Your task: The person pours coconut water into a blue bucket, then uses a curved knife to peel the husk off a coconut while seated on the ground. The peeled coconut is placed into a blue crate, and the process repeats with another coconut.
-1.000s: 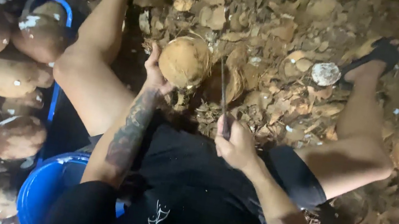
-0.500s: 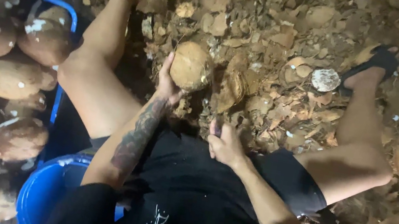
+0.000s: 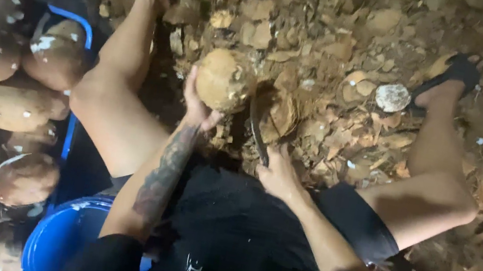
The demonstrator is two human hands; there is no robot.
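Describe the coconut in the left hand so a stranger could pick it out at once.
Start at the wide litter of brown husk scraps on the ground between the seated person's bare legs. At its near edge the left hand cups a round coconut from below, with the right hand and its dark blade just beside it. Unlike the dark, white-flecked coconuts piled at the left, it is pale tan and lifted off the ground.

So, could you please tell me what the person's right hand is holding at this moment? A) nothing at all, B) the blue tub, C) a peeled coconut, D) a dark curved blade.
D: the right hand grips a dark curved blade pointing up toward the husk pile, while the left hand holds the pale coconut.
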